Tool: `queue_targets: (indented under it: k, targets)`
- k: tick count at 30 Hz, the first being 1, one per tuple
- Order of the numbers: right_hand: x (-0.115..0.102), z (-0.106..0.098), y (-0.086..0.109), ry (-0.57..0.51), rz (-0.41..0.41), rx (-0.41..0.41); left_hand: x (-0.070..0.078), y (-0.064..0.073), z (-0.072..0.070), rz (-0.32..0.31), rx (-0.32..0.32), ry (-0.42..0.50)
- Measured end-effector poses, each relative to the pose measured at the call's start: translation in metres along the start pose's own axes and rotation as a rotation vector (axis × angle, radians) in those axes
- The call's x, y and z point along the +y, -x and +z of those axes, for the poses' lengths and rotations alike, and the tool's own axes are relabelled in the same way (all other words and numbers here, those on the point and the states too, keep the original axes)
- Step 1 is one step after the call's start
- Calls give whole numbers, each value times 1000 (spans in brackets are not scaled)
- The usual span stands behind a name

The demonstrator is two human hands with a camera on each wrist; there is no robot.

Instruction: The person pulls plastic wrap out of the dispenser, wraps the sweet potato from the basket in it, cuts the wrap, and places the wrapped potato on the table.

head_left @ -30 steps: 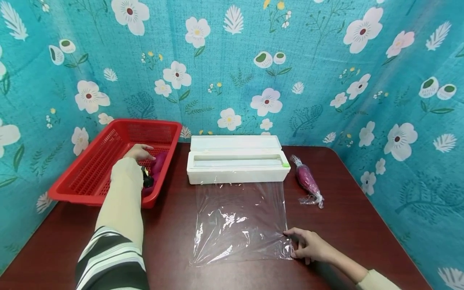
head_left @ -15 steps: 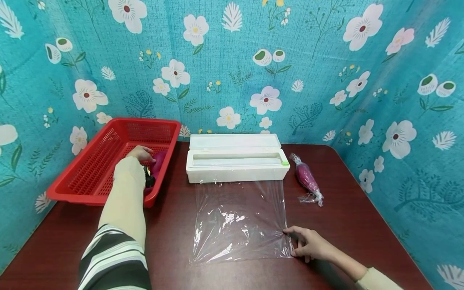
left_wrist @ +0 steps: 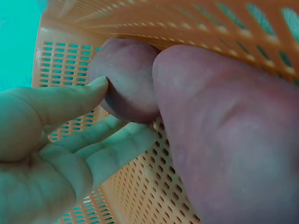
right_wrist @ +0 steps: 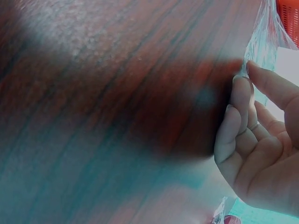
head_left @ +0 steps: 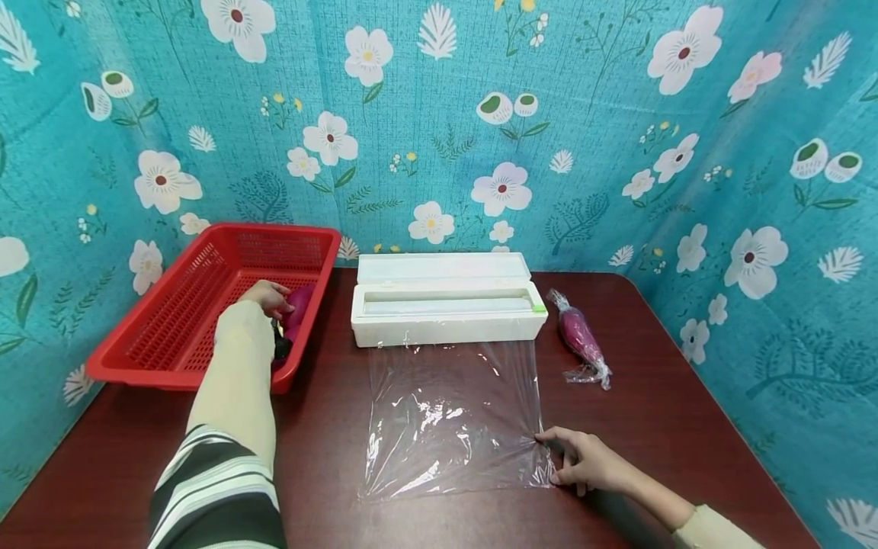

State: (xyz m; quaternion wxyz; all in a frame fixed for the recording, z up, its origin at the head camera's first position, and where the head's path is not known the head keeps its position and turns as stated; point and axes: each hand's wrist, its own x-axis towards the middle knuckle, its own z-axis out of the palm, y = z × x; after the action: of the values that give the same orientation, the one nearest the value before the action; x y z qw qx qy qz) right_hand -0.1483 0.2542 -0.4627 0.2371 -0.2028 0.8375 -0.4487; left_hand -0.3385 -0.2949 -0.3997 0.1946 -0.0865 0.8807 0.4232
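Observation:
My left hand (head_left: 266, 297) is inside the red basket (head_left: 171, 379) at the left. In the left wrist view its thumb presses one side of a rounded purple-red sweet potato (left_wrist: 128, 79), with the fingers reaching under it. A larger sweet potato (left_wrist: 229, 126) lies right beside that one. My right hand (head_left: 586, 461) pinches the near right corner of a clear sheet of cling film (head_left: 453, 419) between thumb and fingers. That sheet runs over the table from a white cling film dispenser (head_left: 449, 331) whose lid is up.
A sweet potato wrapped in film (head_left: 581, 335), its ends twisted, lies right of the dispenser. Beneath everything is a dark red-brown table (head_left: 658, 427). A blue floral cloth (head_left: 439, 137) hangs behind and along the sides.
Inside the basket, my left hand's fingers have come down and closed in on the sweet potato. My right hand holds the film corner as before. The head view has shifted slightly.

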Motion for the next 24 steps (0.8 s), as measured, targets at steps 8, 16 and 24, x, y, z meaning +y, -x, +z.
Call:
queue_targets:
  k: [8,16,24]
  targets:
    - [-1,-1,-1,19,-5,9,4,1,-1,-27,-1,50]
    - [-1,-1,-1,34,-2,13,3,2,1,-3,-11,115]
    - [0,0,-1,15,2,17,2,0,1,-16,23,96]
